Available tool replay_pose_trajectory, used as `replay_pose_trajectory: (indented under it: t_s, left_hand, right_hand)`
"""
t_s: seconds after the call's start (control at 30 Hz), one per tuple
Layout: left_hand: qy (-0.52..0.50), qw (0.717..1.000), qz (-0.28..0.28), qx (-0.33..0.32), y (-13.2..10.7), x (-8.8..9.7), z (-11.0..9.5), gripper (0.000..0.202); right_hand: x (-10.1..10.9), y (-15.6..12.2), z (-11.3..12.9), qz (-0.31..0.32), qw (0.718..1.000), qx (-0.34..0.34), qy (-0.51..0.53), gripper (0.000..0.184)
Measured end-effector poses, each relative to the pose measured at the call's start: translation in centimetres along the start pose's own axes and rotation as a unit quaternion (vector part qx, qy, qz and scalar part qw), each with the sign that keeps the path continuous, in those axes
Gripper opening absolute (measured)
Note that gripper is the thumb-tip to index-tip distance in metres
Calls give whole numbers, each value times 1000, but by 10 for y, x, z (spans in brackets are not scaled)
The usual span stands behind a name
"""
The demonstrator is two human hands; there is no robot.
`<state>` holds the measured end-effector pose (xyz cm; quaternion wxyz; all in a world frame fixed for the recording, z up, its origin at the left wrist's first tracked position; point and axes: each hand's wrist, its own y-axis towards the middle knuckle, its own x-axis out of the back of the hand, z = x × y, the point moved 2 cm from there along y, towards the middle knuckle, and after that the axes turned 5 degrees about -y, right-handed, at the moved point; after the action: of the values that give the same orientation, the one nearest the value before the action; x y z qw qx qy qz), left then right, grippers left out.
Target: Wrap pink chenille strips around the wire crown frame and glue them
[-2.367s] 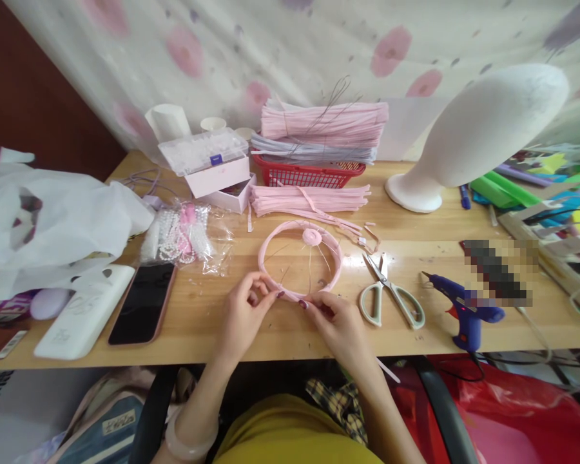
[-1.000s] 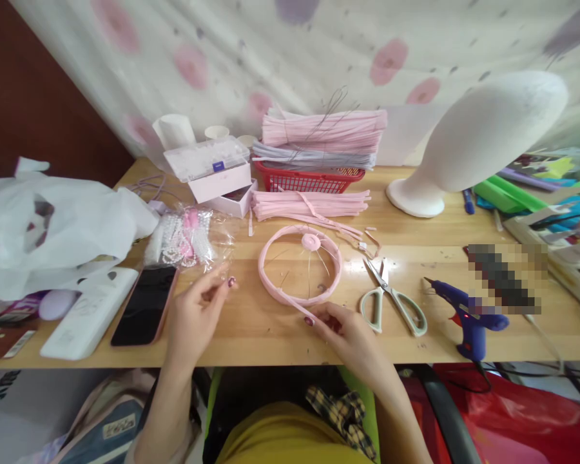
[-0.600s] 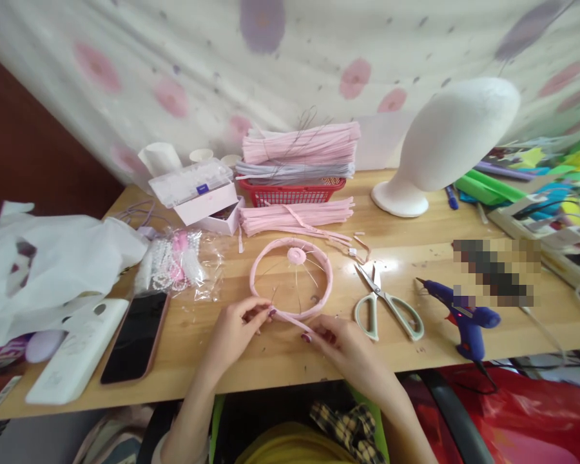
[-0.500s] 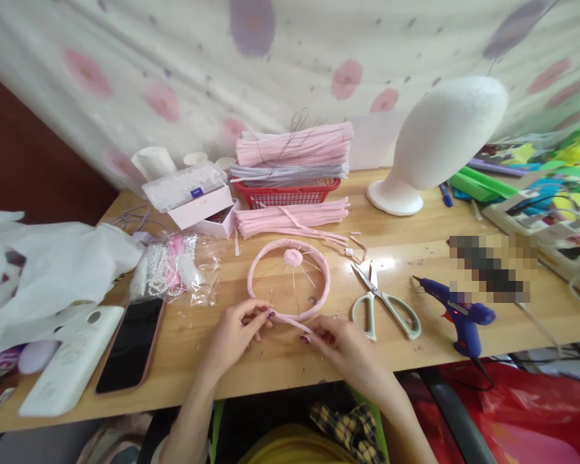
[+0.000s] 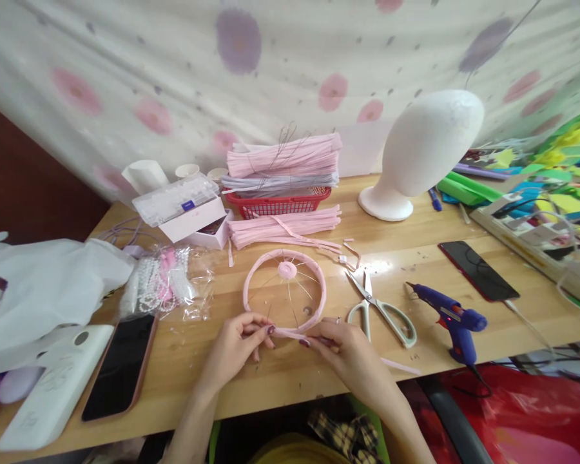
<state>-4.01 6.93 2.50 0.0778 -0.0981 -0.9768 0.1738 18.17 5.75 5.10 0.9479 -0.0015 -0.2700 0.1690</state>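
A pink wrapped ring (image 5: 319, 274) with thin wire spokes and a small pink disc (image 5: 287, 269) inside lies flat on the wooden table (image 5: 415, 254). My left hand (image 5: 234, 345) pinches the ring's near edge with thumb and fingers closed. My right hand (image 5: 348, 354) is closed on a pink strip (image 5: 290, 333) that runs along the ring's near edge between both hands; a loose tail of strip (image 5: 400, 367) trails to the right of that hand.
Green-handled scissors (image 5: 384, 312) and a blue glue gun (image 5: 449, 319) lie right of the ring. Pink strips (image 5: 285, 227), a red basket (image 5: 278, 203), a white foam head (image 5: 425, 145), boxes (image 5: 188, 209), a bead bag (image 5: 162, 283), two phones (image 5: 120, 364) (image 5: 478, 269) and a white plastic bag (image 5: 43, 290) surround it.
My left hand, which had lifted off to the left a second ago, came back to the ring's near edge. The head view shifted, so everything sits further left and lower.
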Motion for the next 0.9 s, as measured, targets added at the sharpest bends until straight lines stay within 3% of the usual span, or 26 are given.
replay_pose_trajectory:
  t_s: [0.23,0.3,0.37,0.4,0.47,0.53,0.57,0.63,0.73,0.83,0.9]
  left_hand:
    - [30,999,-34,-30,-3,-1,-1,31]
    - [44,996,-71,-44,-12,5,-4,34]
    - [81,981,-155,-87,-28,17,-6,30]
    - [116,960,-223,-124,-38,25,-7,24]
    - [231,866,-389,-213,-61,42,-4,20]
    - [312,782,-493,-217,-81,57,9,34]
    - [330,767,-516,-189,-88,63,18,49]
    - [344,770,-524,-116,-97,71,38,71]
    - [338,779,-526,-54,-103,73,55,72]
    - [288,792,-525,-120,-98,62,45,52]
    - [216,839,-466,-177,-87,48,29,32]
  right_hand:
    - [0,2,-3,9,999,-11,-30,20]
    - [-1,2,-5,11,999,-14,-34,21]
    - [-1,2,-5,11,999,-15,-39,22]
    - [-1,2,-6,11,999,-14,-43,23]
    - [-1,2,-6,10,999,-8,-50,25]
    - [-1,2,-7,7,999,-4,-54,26]
    - [-1,1,-8,5,998,-3,-55,27]
    - [-1,1,-9,3,998,-1,-58,28]
    - [-2,0,-8,7,998,1,-67,30]
    - [-2,0,-7,13,997,-2,-71,31]
    - [-1,0,-7,15,998,-4,-68,31]
